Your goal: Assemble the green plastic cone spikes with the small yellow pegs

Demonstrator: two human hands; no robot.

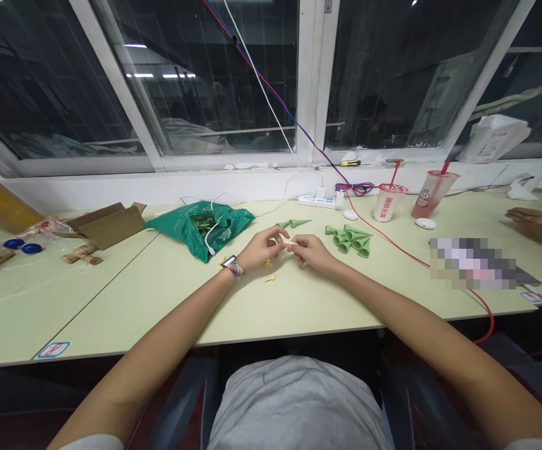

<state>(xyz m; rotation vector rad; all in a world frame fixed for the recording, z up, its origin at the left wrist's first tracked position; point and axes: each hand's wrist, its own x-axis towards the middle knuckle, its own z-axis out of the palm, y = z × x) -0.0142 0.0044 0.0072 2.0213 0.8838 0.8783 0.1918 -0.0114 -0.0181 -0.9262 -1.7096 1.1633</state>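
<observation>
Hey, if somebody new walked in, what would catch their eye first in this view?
The left hand and right hand stand out at the middle of the pale green table, holding a small yellow piece between them. Just right of the hands sits a cluster of green cones, while a crumpled green plastic bag lies to their left. Farther right, near the window, stand two drink cups.

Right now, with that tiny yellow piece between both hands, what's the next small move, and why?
Probably firm up the pinch on the small yellow piece before moving it: it's tiny, held only between the left hand and the right hand, and a similar loose yellow piece lies on the table just below.
</observation>
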